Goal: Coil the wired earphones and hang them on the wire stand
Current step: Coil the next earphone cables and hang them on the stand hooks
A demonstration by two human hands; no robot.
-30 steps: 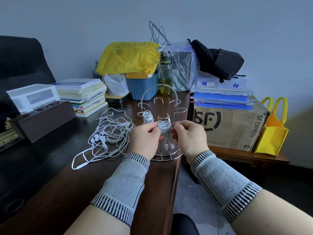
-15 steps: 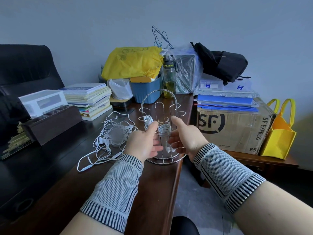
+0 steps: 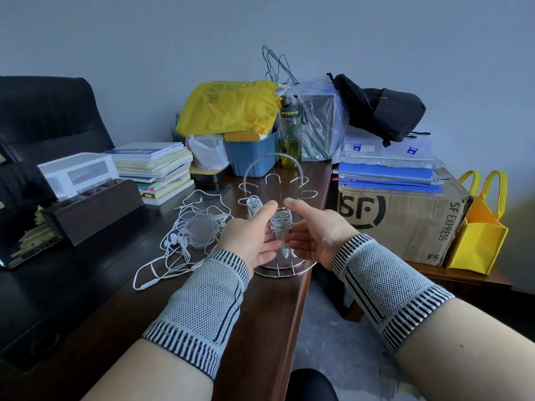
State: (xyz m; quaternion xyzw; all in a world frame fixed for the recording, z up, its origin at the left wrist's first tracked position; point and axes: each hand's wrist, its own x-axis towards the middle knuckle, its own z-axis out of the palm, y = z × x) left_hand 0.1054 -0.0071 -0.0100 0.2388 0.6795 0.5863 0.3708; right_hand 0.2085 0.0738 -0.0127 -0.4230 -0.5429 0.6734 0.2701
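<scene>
- Step in hand, as judged: a coiled earphone bundle (image 3: pixel 279 222) has been seated on a hook of the wire stand (image 3: pixel 285 267) and is being let go. A clean release is advised: the fingers are to be drawn straight apart, so that no loop is caught and pulled off the hook.
- Left hand (image 3: pixel 250 237): fingers relaxed and extended, nothing grasped. The thumb is pointed up toward the bundle, and the bundle lies just beyond the left fingertips (image 3: pixel 270 246), to their right.
- Right hand (image 3: pixel 315 234): fingers loosely spread, palm turned inward, nothing grasped. The bundle lies just to the left of the right fingers (image 3: pixel 292 244); contact cannot be told.
- The bundle therefore hangs between the two hands, with its earbuds dangling below, level with the lower fingers.
- A second coiled bundle (image 3: pixel 254 204) is hung on a hook beyond the left thumb, apart from both hands.
- The loose earphones (image 3: pixel 191 235) still to be coiled lie tangled on the bench (image 3: pixel 260 328), to the left of the left hand and clear of its fingers.
- The next pair is best lifted out slowly, since the cables appear interlaced.
</scene>
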